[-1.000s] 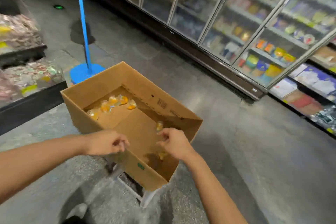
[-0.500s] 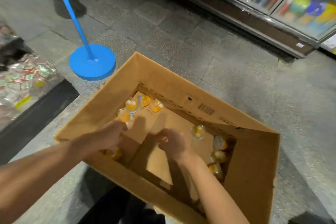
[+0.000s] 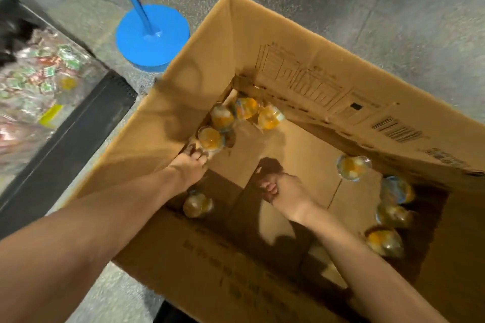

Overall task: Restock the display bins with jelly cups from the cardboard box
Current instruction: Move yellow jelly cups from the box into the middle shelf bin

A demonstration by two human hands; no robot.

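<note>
Hands (image 3: 189, 168) (image 3: 283, 189) inside cardboard box (image 3: 301, 60), L fingertips touching jelly cup (image 3: 211, 139).

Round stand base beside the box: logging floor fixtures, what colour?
Bright blue round base, head view.

Two bare forearms show in the head view, neither covered by a sleeve, cuff, glove, watch, band or ring so far as the picture lets one tell. The left forearm is long and smooth in outline, narrowing toward the wrist and ending in the left hand (image 3: 189, 165), whose fingertips look dark in the shade of the box. The right forearm is likewise unclothed and tapers to the right hand (image 3: 284, 191). No markings show on either arm, and nothing worn higher up is in view.
</note>
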